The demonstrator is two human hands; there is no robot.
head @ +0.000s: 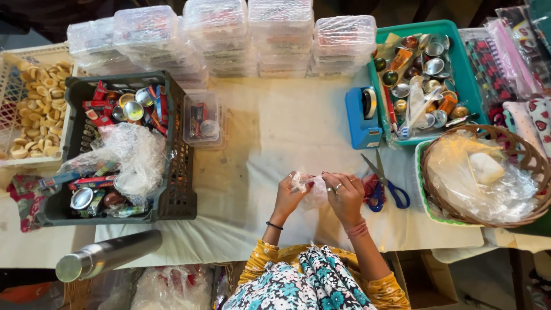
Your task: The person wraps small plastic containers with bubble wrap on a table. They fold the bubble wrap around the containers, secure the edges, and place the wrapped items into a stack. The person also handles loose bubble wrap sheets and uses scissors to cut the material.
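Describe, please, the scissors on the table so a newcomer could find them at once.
Start at the round wicker basket on the right. Left of it, beside the right hand, lie the blue-handled metal scissors, blades pointing toward the blue tape dispenser; nothing nearby has looped handles.

**Crumpled clear plastic bag held above the table**

A small, crumpled bag of thin, clear plastic film (307,186) is held between the left hand (288,197) and the right hand (343,194), just above the white cloth-covered table (275,132). The film is bunched and wrinkled, with whitish glints along its folds. Its upper edge is pinched by the fingertips of both hands, while the rest sags loosely between the palms. Whether anything is inside cannot be told. The bag is kept near the front edge of the table, just left of the blue-handled scissors (385,185).
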